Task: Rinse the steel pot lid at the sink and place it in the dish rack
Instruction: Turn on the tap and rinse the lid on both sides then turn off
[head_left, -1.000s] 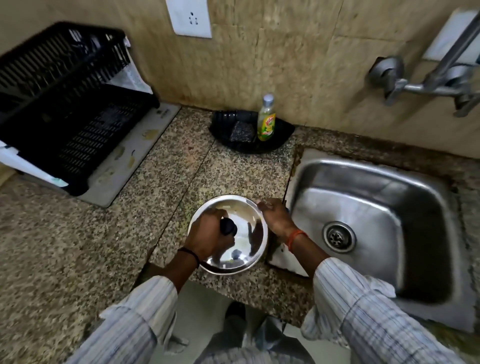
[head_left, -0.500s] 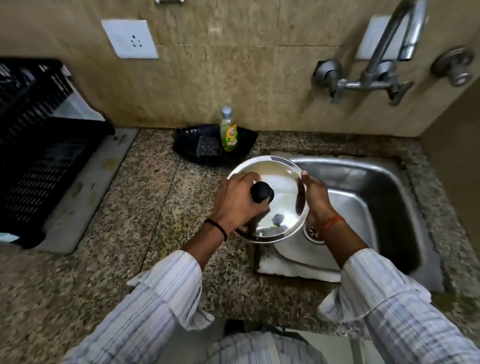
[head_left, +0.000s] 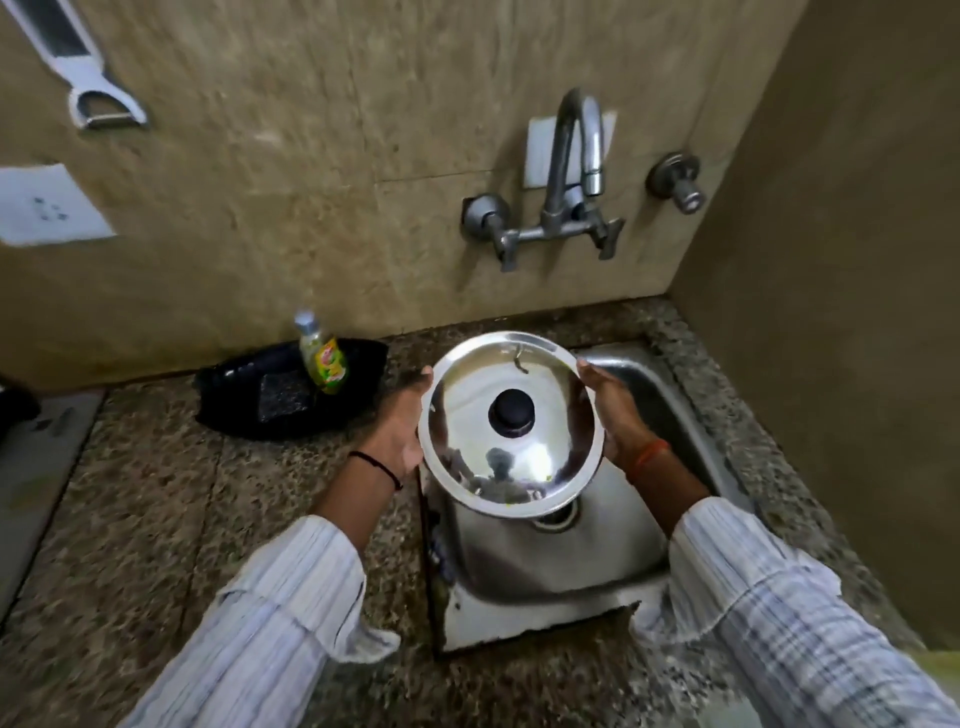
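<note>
The round steel pot lid (head_left: 540, 452), shiny with a black knob in its middle, hangs above the steel sink (head_left: 550, 561), knob side up. My left hand (head_left: 402, 426) grips its left rim and my right hand (head_left: 608, 410) grips its right rim. The curved tap (head_left: 574, 150) is on the wall behind and above the lid, with no water running. The lid hides most of the drain. The dish rack is out of view apart from a dark corner at the far left edge.
A black tray (head_left: 234, 395) with a scrub pad and a dish soap bottle (head_left: 322, 358) sits on the granite counter (head_left: 182, 493) left of the sink. A side wall stands close on the right. A peeler (head_left: 88, 78) hangs on the back wall.
The lid rose from the counter and moved right over the sink. My left hand let go of the knob and took the left rim. The view swung right, away from the rack.
</note>
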